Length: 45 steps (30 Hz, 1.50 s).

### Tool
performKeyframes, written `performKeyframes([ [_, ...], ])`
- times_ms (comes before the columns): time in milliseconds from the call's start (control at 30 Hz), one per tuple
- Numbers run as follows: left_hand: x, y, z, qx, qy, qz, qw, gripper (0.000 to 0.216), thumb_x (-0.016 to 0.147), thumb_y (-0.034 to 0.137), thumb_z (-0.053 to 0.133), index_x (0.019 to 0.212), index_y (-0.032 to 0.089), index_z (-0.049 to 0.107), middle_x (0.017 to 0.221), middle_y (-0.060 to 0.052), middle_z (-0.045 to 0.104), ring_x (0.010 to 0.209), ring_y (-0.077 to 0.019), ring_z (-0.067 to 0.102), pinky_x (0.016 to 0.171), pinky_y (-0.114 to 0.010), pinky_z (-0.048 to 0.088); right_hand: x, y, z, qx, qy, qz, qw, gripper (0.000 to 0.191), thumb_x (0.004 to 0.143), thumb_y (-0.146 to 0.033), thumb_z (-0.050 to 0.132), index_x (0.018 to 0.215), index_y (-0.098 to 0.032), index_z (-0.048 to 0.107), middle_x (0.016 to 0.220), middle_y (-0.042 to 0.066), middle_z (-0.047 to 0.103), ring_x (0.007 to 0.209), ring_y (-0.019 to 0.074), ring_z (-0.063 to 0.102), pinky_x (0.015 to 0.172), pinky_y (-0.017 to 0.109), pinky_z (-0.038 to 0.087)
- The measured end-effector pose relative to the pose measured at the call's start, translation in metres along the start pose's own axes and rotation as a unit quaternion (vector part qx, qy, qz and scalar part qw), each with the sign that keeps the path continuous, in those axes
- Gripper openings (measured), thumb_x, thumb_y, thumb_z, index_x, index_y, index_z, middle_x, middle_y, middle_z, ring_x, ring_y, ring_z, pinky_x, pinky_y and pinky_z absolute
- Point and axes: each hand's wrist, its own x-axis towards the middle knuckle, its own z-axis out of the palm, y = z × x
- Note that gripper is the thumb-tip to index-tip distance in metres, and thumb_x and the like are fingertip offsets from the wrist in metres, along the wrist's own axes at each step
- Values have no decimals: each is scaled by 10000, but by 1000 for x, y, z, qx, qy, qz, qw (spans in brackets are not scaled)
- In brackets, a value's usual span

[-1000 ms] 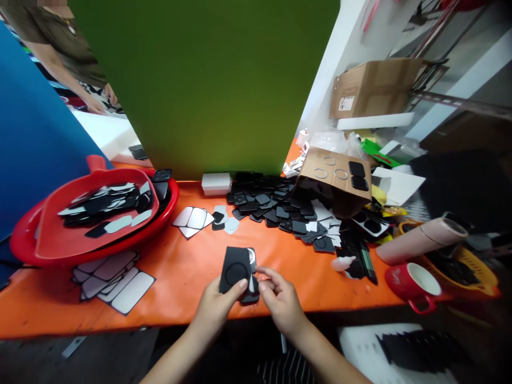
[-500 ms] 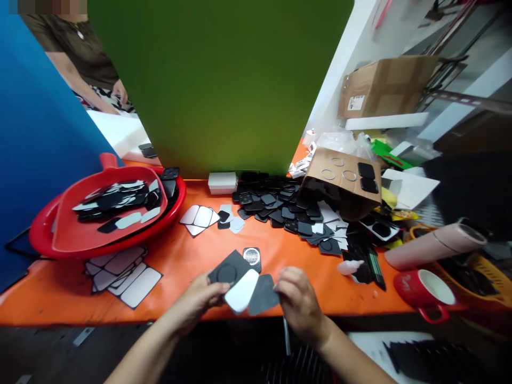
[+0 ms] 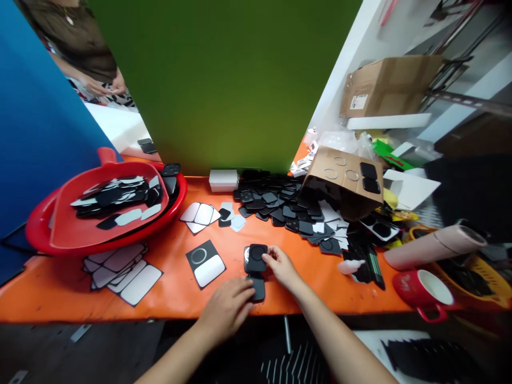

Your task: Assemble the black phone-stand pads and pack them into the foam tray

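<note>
My right hand [image 3: 282, 266] pinches the right edge of a black square pad with a ring on it [image 3: 258, 254]. That pad lies over a part with a silver patterned disc, of which only a strip shows at the left. Just below is a second dark square pad [image 3: 258, 289]. My left hand [image 3: 229, 306] has its bent fingers on this lower pad's left edge; they partly cover it. Whether the two pads are joined I cannot tell. Left of them, a dark adhesive sheet with a ring and a white rounded patch [image 3: 208, 271] lies flat on the orange table [image 3: 168, 290].
A red basin [image 3: 44, 237] holding a red tray of black and pale pieces stands at left, above white-backed sheets [image 3: 138, 282]. Many black pads [image 3: 276, 200] are heaped at the back beside a cardboard box [image 3: 320, 160]. A red mug [image 3: 412, 290] and pink tumbler [image 3: 436, 245] are at right.
The dark sheet has left my left hand and lies on the table. The grey piece is gone from my right hand. Both hands have moved to the square pads, the right one upward.
</note>
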Motion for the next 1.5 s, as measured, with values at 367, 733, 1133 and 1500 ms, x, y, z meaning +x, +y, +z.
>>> performKeyframes([
  [367, 3, 1, 28, -19, -16, -12, 1000, 348, 834, 236, 431, 1167, 263, 528, 1270, -54, 490, 1188, -261, 408, 981, -473, 337, 8, 17, 9, -36, -24, 0, 999, 171, 758, -347, 497, 803, -182, 499, 686, -21, 504, 625, 123, 478, 589, 231, 405],
  [733, 5, 1, 30, -14, 14, -1, 1000, 329, 816, 212, 461, 1127, 258, 558, 1228, -54, 528, 1150, -245, 457, 960, -445, 385, 8, 22, 11, -61, -17, -2, 998, 148, 774, -324, 479, 809, -182, 496, 675, -24, 497, 614, 120, 468, 562, 222, 382],
  [1133, 6, 1, 31, 26, 10, 9, 1000, 312, 817, 205, 461, 1109, 245, 564, 1222, -49, 533, 1141, -240, 466, 945, -442, 409, 7, 21, 12, -92, -3, -8, 996, 154, 772, -340, 475, 785, -188, 495, 693, -16, 518, 635, 129, 482, 590, 229, 382],
  [1500, 4, 0, 32, 26, 8, 8, 1000, 306, 825, 217, 459, 1112, 247, 558, 1230, -45, 527, 1147, -234, 461, 951, -433, 405, 4, 15, 15, -96, 12, -6, 995, 157, 775, -330, 469, 793, -179, 506, 714, -3, 549, 649, 133, 511, 599, 233, 399],
])
